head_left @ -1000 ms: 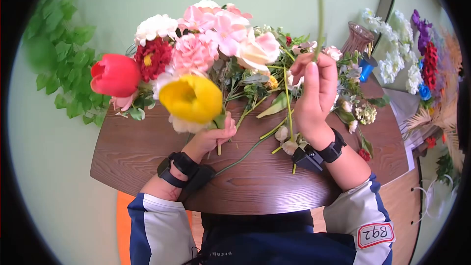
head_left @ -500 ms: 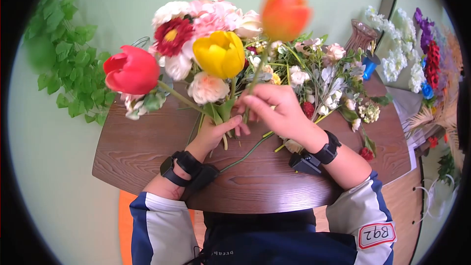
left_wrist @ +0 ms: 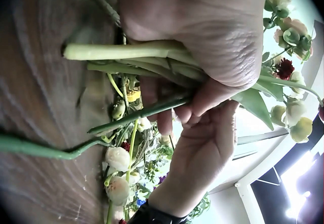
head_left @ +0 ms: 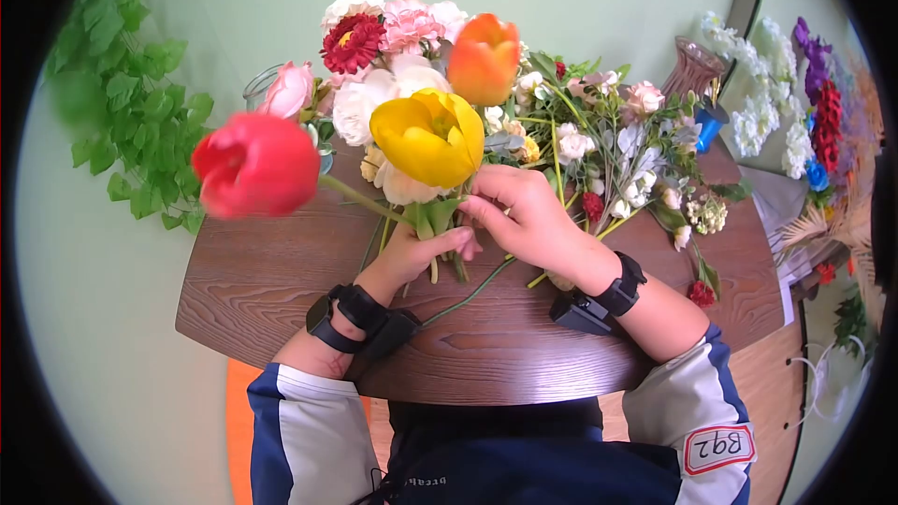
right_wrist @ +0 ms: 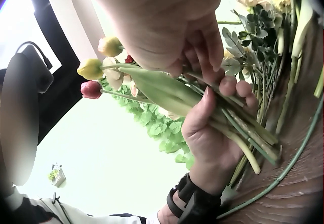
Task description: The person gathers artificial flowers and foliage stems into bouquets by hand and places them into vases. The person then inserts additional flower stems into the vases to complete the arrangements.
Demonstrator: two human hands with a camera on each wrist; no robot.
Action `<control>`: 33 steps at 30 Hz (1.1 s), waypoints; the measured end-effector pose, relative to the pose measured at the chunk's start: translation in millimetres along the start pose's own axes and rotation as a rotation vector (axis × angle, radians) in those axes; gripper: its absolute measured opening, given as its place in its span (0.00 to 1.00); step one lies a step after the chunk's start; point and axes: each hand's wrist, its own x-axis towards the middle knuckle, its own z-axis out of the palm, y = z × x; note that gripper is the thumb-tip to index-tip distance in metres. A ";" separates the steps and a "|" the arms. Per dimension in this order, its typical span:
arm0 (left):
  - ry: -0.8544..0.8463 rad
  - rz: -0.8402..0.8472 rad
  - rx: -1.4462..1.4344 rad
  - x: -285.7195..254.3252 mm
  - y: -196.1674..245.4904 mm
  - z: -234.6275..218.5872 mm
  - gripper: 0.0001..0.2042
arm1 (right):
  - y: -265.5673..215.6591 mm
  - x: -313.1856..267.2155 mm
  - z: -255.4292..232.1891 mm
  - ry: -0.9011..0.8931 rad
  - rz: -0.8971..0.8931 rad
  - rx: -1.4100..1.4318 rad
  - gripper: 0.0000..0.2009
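Observation:
My left hand grips a bunch of flower stems, their cut ends poking out below the fist. From that bunch lean a red tulip to the left and a yellow tulip in the middle, with a dark red flower and white and pink blooms behind. My right hand is right against the bunch, thumb and fingers pinching the stem of an orange tulip. Part of that stem is hidden behind the yellow tulip and the fingers. Broad green leaves wrap the stems.
Loose flowers and greenery lie across the right of the brown table. A green stem curves over the wood. At the back right stand a pinkish glass vase and a blue object; a clear glass rim shows back left.
My right hand came down and left from the right side, bringing the orange tulip in beside the yellow one at the bunch. The bunch in my left hand turned, its blooms shifting.

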 end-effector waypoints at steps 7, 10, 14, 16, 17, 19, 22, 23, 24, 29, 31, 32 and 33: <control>0.027 -0.007 -0.180 -3.2 -6.5 -3.8 0.07 | 6.0 -0.3 2.1 -0.001 -0.119 -0.146 0.03; 0.032 -0.031 -0.218 -3.3 -2.0 0.0 0.07 | 3.8 0.3 -0.9 0.007 -0.166 -0.159 0.05; 0.030 -0.035 -0.183 -3.6 -7.5 -4.9 0.08 | -9.2 -0.7 -4.3 0.077 -0.011 0.015 0.07; 0.069 -0.037 -0.130 -4.1 -6.9 -3.2 0.09 | -14.5 -0.2 -6.3 0.230 -0.058 0.057 0.08; 0.109 -0.037 -0.076 -3.8 -4.8 -0.9 0.10 | -19.2 0.2 -8.9 0.238 -0.035 0.092 0.07; 0.137 -0.041 -0.010 -2.5 3.6 9.2 0.07 | -16.3 2.2 -13.2 0.253 -0.122 0.020 0.06; 0.086 0.142 0.012 -0.6 -17.2 -6.3 0.06 | -12.4 3.0 -15.5 0.259 -0.188 -0.021 0.04; 0.091 0.050 -0.002 -0.7 -0.3 4.4 0.06 | -10.9 2.6 -15.0 0.251 -0.167 0.011 0.03; 0.096 -0.043 -0.016 -0.8 8.9 10.2 0.07 | -9.0 2.5 -13.6 0.251 -0.167 0.011 0.03; 0.040 -0.037 -0.033 0.0 0.7 2.8 0.11 | -8.6 2.2 -7.2 0.218 -0.096 0.179 0.02; 0.041 0.083 -0.172 1.1 0.5 6.2 0.13 | -9.0 1.0 -6.4 0.188 -0.094 0.181 0.02; 0.041 0.082 -0.172 0.7 -0.4 5.8 0.13 | -9.1 0.5 -6.2 0.158 -0.094 0.181 0.02; 0.021 0.085 -0.196 0.2 -1.8 4.8 0.14 | -8.9 0.1 -5.5 0.158 -0.093 0.181 0.02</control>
